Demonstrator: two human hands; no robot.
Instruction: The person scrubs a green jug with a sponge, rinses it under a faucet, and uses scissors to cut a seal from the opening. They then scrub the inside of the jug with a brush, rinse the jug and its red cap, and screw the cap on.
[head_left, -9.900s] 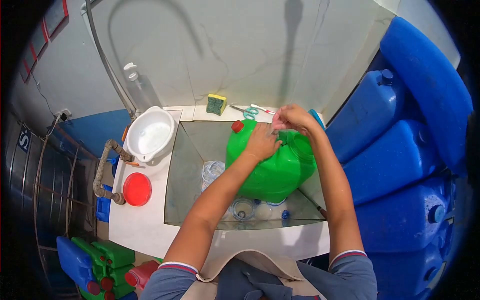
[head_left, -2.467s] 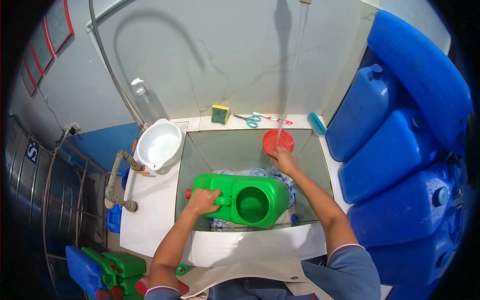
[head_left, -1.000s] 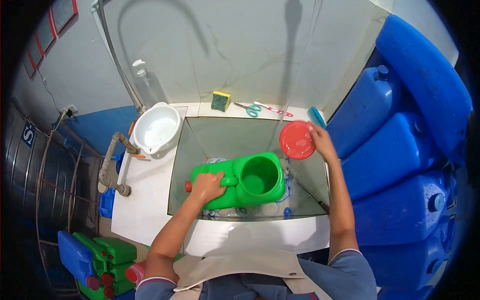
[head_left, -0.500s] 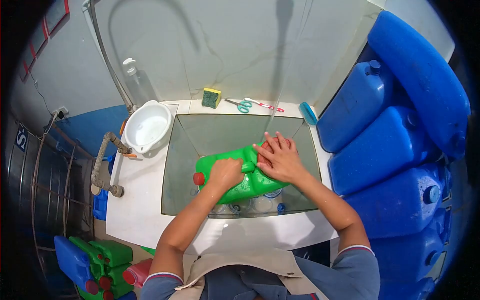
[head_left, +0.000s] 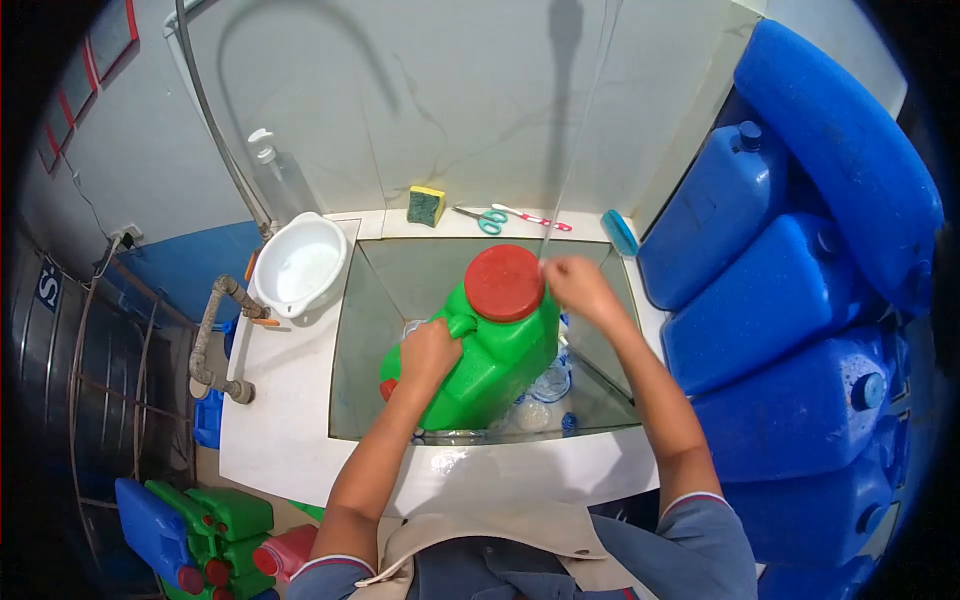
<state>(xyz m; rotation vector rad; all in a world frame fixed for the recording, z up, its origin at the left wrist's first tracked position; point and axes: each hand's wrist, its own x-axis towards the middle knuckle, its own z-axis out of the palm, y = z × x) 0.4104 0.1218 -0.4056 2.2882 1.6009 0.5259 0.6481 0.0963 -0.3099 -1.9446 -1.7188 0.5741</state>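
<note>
A green plastic jug (head_left: 490,365) with a wide red lid (head_left: 505,283) leans in the glass-sided sink basin (head_left: 375,300). A smaller red cap (head_left: 389,388) shows low on its left side. My left hand (head_left: 428,355) is wrapped round the jug's handle. Just right of the red lid, my right hand (head_left: 580,287) is held up with its fingers curled in and slightly blurred. Nothing shows in it. A thin stream of water (head_left: 552,222) falls close to those fingers. Clear plastic pieces with blue parts (head_left: 550,385) lie at the bottom of the basin.
Along the back ledge lie a sponge (head_left: 426,206), scissors (head_left: 488,220), a toothbrush (head_left: 530,217) and a blue brush (head_left: 619,233). A white basin (head_left: 300,265) and a pipe (head_left: 212,340) stand left. Large blue jugs (head_left: 790,400) line the right; green jugs (head_left: 230,515) sit lower left.
The green jug has tipped from lying on its side to more upright, its red lid now facing up. My right hand has come off the lid, and its spread fingers have curled.
</note>
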